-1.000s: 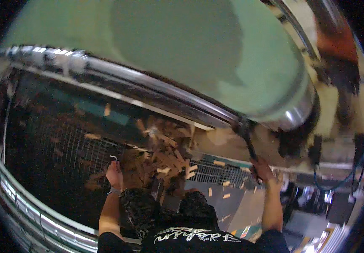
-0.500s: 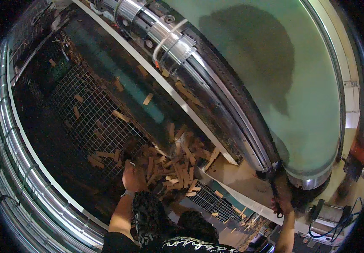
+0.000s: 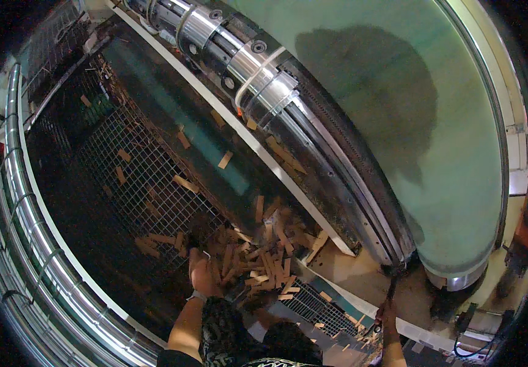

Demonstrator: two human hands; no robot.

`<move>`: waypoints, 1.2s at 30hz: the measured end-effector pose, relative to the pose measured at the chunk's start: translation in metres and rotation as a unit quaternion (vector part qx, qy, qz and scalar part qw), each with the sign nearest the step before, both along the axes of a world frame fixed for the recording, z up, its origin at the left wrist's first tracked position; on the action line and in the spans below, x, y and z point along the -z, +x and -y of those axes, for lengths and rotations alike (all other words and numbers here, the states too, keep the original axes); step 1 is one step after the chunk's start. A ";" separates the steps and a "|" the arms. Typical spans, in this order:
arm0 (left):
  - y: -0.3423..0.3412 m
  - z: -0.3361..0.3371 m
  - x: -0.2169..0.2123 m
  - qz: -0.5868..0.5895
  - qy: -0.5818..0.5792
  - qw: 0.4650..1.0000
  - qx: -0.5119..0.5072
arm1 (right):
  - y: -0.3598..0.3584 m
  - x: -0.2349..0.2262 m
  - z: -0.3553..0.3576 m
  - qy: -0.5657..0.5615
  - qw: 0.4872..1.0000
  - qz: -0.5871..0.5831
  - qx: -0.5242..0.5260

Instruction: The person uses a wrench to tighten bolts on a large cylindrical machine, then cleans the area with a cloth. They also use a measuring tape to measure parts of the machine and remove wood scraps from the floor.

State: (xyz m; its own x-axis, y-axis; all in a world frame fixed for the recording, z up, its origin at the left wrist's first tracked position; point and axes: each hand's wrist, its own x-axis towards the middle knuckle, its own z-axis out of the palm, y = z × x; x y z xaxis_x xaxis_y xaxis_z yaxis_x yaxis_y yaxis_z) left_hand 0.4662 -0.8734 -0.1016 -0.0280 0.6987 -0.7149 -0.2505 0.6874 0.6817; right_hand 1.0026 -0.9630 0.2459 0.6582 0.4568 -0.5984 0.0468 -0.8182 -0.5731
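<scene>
Seen from above: a heap of short wood offcuts (image 3: 264, 260), pale strips, piled on a metal grating (image 3: 123, 177) beside a long steel roller (image 3: 258, 73) and a big green curved machine cover (image 3: 410, 110).

Left hand (image 3: 203, 275) down at the near-left edge of the heap, palm toward the grating, fingers pointing up-frame into the first strips. Grip there seemingly loose and partly spread, touching or just over the nearest pieces; closed on a strip or not — cannot tell, the fingertips lost in shadow and clutter.

Right hand (image 3: 387, 313) well apart to the right, low in the frame, wrapped tight around the handle of a slim dark tool (image 3: 393, 284), shaft running up-frame to a tip close by the lower end of the cover.

Decisive relation: heap lying up and to the right of the left hand, directly ahead of its fingers, and far to the left of the right hand. Left hand clearly the nearer. Most strips in the heap with long axes running roughly up-and-down in the frame, fanned slightly, so in line with the fingers rather than across them. Loose strays (image 3: 185, 183) scattered farther up the grating, beyond immediate reach of either hand.
</scene>
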 end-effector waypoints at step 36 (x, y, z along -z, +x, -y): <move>0.060 -0.062 -0.085 -0.118 -0.012 0.984 -0.134 | 0.116 0.292 0.101 0.435 0.598 -0.667 0.098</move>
State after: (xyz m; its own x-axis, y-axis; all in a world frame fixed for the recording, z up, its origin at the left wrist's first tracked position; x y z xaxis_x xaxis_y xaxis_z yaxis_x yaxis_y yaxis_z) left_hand 0.5266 -0.8111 -0.0163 -0.3755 0.6266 -0.6830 -0.2620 0.6351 0.7267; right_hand 1.1191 -1.0642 -0.0458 -0.0470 0.9690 -0.2427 -0.9733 -0.0991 -0.2071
